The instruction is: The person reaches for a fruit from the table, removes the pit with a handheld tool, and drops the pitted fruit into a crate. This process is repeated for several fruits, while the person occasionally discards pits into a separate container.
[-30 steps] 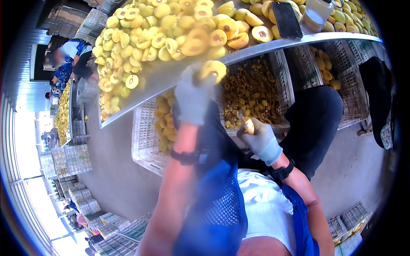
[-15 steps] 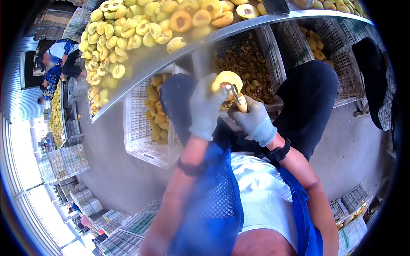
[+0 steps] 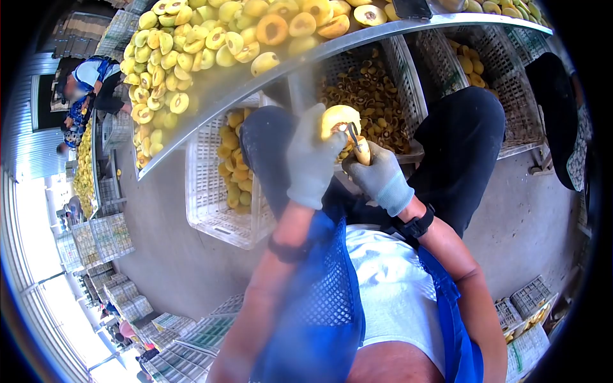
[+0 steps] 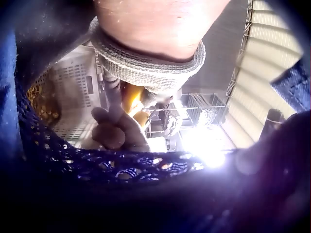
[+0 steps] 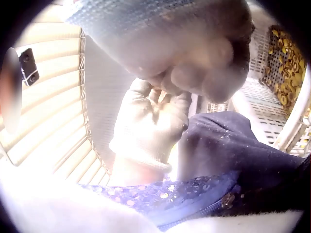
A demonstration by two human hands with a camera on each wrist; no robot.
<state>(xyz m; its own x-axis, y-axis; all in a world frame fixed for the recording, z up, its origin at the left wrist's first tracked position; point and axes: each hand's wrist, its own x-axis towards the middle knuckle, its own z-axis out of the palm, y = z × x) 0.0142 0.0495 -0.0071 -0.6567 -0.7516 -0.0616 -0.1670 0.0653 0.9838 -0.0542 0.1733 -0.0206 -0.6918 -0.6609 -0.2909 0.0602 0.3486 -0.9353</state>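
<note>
In the head view my gloved left hand [image 3: 310,156] holds a yellow peach half [image 3: 340,119], its cut face with the brown-red stone hollow toward me. My gloved right hand [image 3: 378,175] grips the wooden handle of a pitting knife [image 3: 362,152]. Its curved dark metal blade lies against the stone hollow. Both hands meet above my lap, close together. The left wrist view shows a patch of the yellow fruit [image 4: 133,99] below the glove cuff. Seen from the right wrist, curled right fingers [image 5: 194,73] hide the knife, with the left hand [image 5: 150,121] just beyond.
A metal-edged table [image 3: 211,124] heaped with peach halves [image 3: 185,57] spans the front, a phone [image 3: 412,8] on it. Beneath stand a crate of stones and scraps [image 3: 408,96], a white crate [image 3: 204,204] of yellow fruit, and another fruit crate [image 3: 511,108]. People [image 3: 89,80] work at left.
My left hand has come down from the table edge with the peach half to my right hand. The knife blade has reached the fruit's cut face. The head view has shifted slightly.
</note>
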